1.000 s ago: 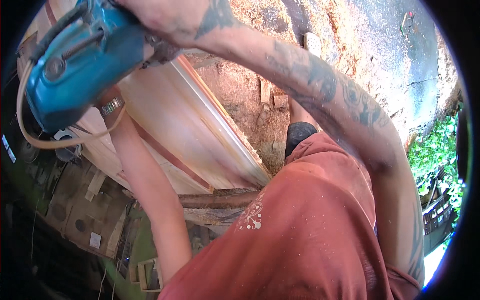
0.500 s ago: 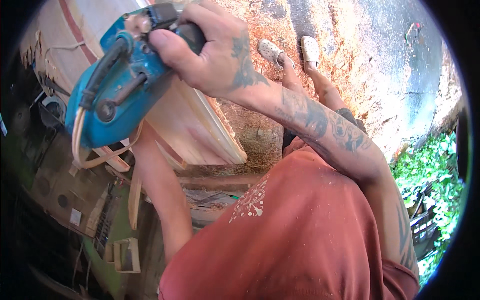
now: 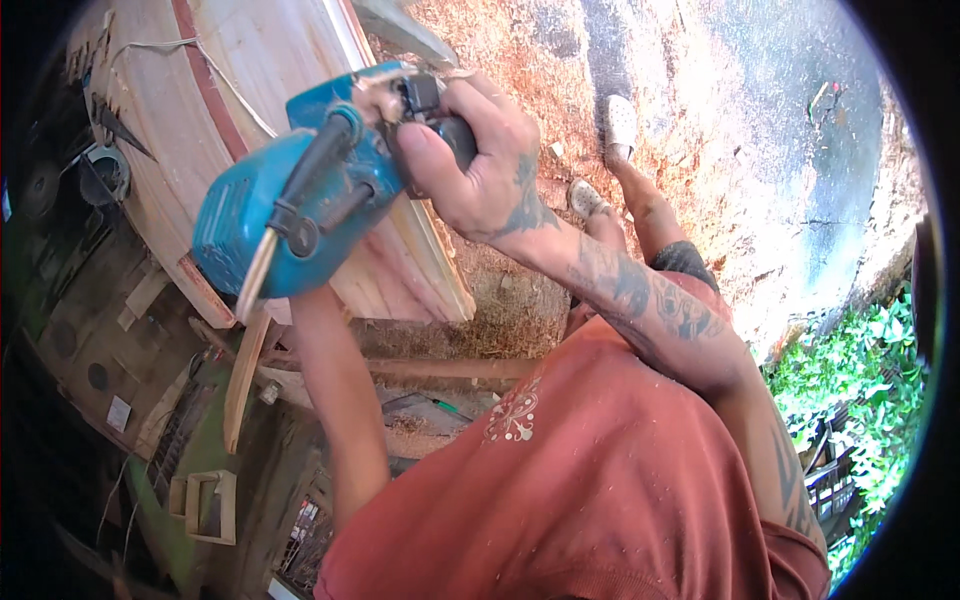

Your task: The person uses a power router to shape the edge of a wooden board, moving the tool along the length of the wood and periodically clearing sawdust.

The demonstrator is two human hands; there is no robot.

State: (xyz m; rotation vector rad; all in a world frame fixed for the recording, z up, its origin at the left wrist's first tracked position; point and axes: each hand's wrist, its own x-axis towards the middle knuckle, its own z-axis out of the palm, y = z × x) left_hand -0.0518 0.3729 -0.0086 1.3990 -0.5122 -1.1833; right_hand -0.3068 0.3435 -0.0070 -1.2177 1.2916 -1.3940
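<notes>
My right hand is wrapped around the dark rear handle of a blue electric hand planer, its thumb lying along the near side. A pale cord loops off the planer's body. Under the tool lies a long workpiece of pale planks with a reddish-brown strip. My left forearm reaches up beneath the planer, which hides the left hand and its fingers.
Wood shavings cover the ground beyond the planks. Loose wooden strips and a small wooden frame are at lower left. Green plants grow at the right. A thin cord crosses the planks.
The planer, still in my right hand, has shifted right and slightly down in the picture. More of the planks shows at upper left. My feet have changed position.
</notes>
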